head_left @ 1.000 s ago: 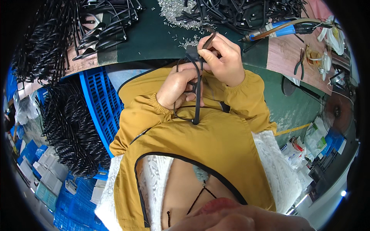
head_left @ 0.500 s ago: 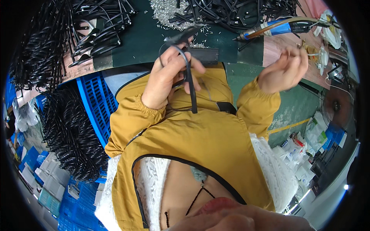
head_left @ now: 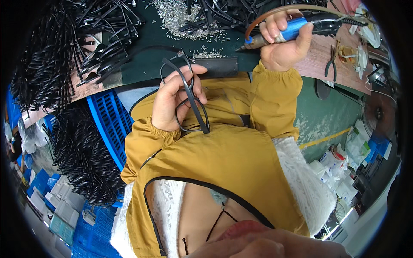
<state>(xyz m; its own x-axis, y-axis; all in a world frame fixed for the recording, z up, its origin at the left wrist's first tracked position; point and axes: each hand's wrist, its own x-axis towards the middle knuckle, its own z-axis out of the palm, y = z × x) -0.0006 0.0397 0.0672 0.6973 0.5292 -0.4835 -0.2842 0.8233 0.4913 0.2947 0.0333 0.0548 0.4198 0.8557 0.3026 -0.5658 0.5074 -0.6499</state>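
My left hand [head_left: 167,103] is closed on a black eyeglass frame [head_left: 196,107], held just in front of the bench's near edge. One dark temple arm of it slants down toward my apron, and another reaches out to the left over the bench. At the right, my right hand [head_left: 282,55] wraps around a blue power screwdriver [head_left: 294,28]; its tip points left, low over the dark green mat. A brownish hose [head_left: 275,10] arches over that hand. Between the hands, a dark bar-shaped block [head_left: 224,66] lies at the bench edge.
Small silvery screw-like pieces [head_left: 175,18] are heaped at the back, beside black temple arms [head_left: 215,13]. Bundles of black glasses frames [head_left: 41,56] crowd the left. A blue crate [head_left: 109,124] with more frames stands below. Pliers [head_left: 331,64] lie at the right.
My right hand has moved left and taken hold of the power screwdriver, which was lying on the bench. The eyeglass frame in my left hand has turned and shifted slightly left.
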